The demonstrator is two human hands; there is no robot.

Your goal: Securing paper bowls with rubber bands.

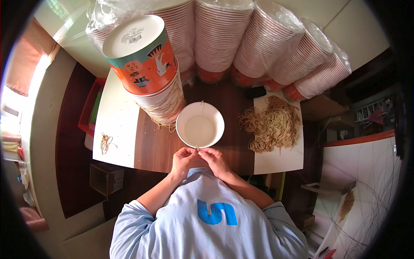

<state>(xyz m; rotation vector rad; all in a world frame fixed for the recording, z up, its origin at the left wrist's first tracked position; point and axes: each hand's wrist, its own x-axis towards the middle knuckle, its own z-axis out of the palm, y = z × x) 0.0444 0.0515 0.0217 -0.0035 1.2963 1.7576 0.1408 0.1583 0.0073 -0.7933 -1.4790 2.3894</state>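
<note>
A white paper bucket [200, 124] stands mouth-up on the brown part of the table, right in front of me. A thin tan cord [202, 103] shows at its far rim and again at the near rim. My left hand [185, 160] and my right hand [213, 160] meet at that near rim, fingertips pinched together on the cord. To the left, a tall stack of nested buckets [157, 101] has tan cords hanging round it, topped by an upside-down orange and green printed bucket [140, 64]. A heap of tan cords [276, 125] lies at the right.
Several tall stacks of nested buckets [222, 39] in clear plastic line the table's far side. A few loose cords [106, 143] lie on the white board at left. A red crate [88, 108] and a cardboard box [107, 179] are beyond the table's left edge.
</note>
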